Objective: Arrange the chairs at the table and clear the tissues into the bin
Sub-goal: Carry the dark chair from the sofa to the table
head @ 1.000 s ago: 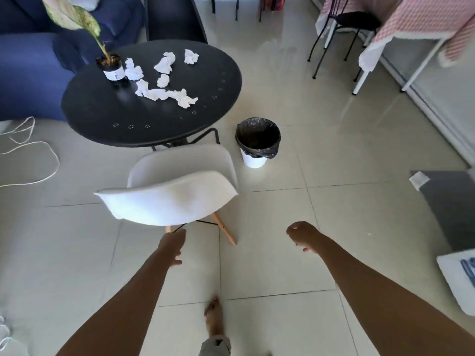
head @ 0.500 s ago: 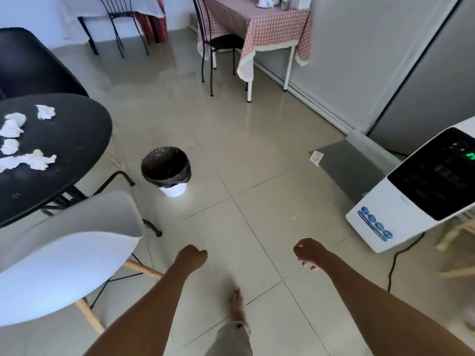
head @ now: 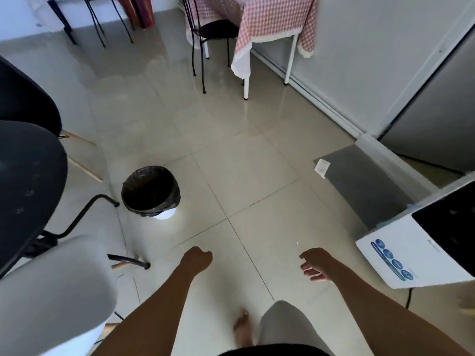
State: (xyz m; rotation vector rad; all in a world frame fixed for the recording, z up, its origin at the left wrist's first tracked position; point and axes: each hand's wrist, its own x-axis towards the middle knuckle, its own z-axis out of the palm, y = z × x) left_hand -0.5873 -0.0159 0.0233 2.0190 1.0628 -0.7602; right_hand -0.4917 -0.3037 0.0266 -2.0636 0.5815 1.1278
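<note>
The white chair is being seen at the lower left, its back just beside the left forearm and nearer the left hand than the right hand; nothing is being held; the left hand is being kept curled into a loose empty fist, the right with fingers slack and part-spread; the bin is standing ahead and left, beside the black table; no tissues are being shown; a reach leftward is likely being called for.
</note>
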